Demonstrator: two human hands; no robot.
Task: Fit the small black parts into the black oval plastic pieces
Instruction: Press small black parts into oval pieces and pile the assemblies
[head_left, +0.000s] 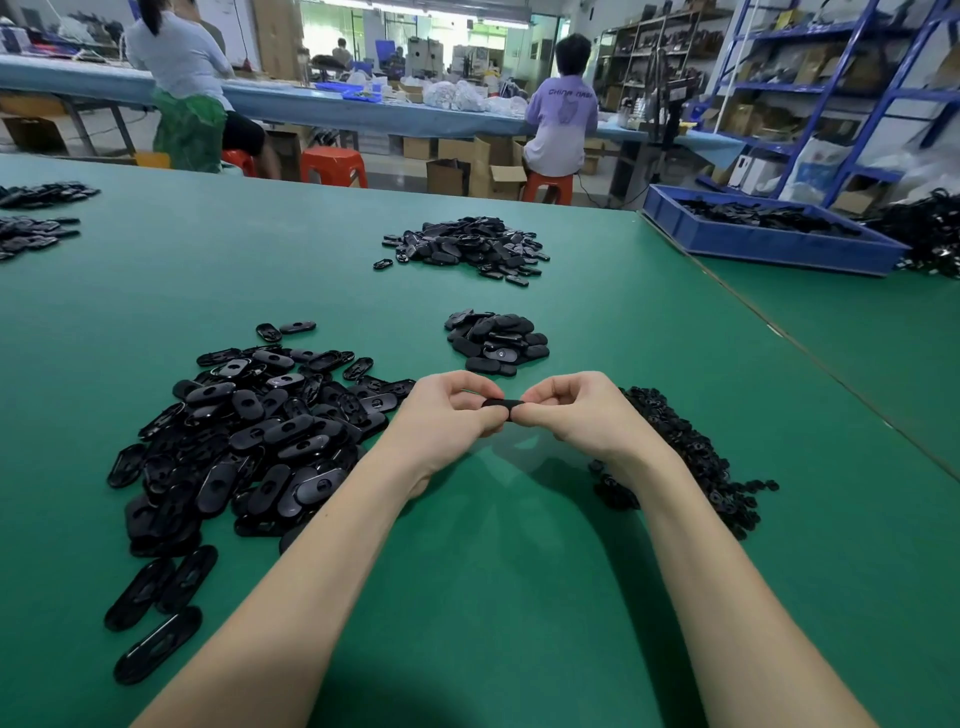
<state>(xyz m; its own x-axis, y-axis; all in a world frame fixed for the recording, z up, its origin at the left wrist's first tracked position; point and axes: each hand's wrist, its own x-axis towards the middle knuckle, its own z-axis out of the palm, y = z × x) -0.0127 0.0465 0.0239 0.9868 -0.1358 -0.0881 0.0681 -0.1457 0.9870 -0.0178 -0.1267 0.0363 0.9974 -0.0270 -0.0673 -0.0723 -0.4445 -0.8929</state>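
Both hands meet above the green table (467, 545), holding one black oval plastic piece (501, 404) between them. My left hand (447, 415) pinches its left end, my right hand (576, 415) pinches its right end; fingers hide most of it. A big pile of black oval pieces (244, 441) lies to the left of my left arm. A heap of small black parts (685, 452) lies right of my right hand, partly behind the wrist. A small stack of oval pieces (496, 340) sits just beyond my hands.
Another pile of black pieces (467, 247) lies farther back at centre, and more lie at the far left (36, 218). A blue bin (769, 234) of black parts stands on the neighbouring table at right. Two people sit at a bench behind.
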